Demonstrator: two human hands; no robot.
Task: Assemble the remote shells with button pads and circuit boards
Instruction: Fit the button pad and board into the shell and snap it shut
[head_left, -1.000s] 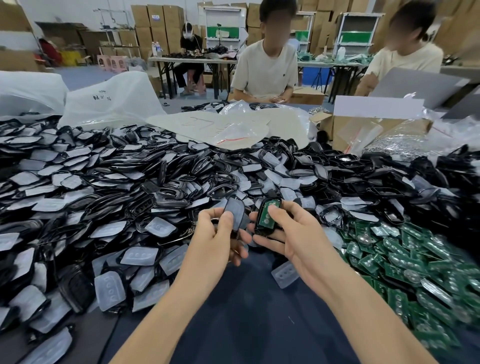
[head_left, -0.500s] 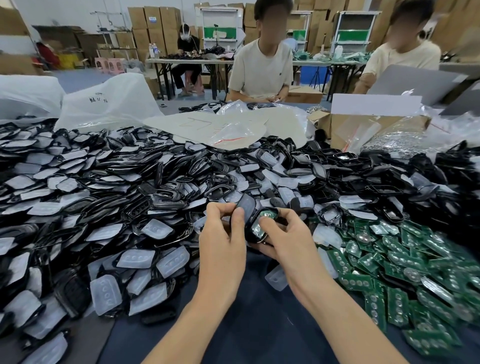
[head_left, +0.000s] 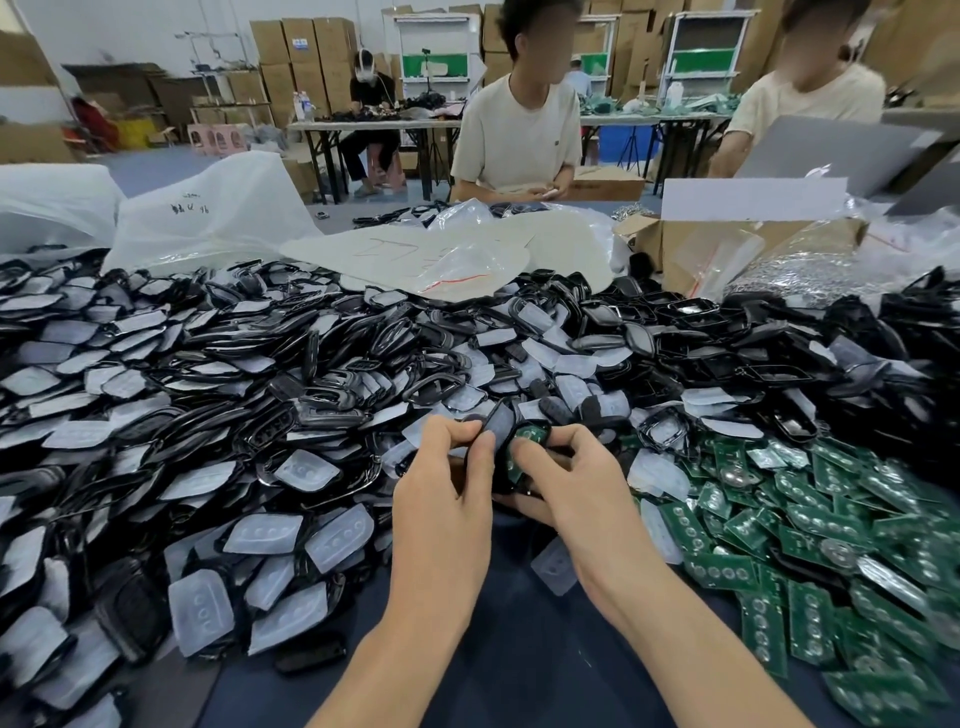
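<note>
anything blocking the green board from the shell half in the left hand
Nothing visible does. The circuit board in the right hand sits right beside the shell half in the left hand.

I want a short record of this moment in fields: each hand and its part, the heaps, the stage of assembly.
left hand: pinches the shell cover, grey side to camera
right hand: grips the shell base with the green circuit board in it
stage: the two parts touch; seemingly not closed yet
left heap: black shells and clear button pads
right heap: green circuit boards
loose pad: on the blue table by the right wrist
</note>
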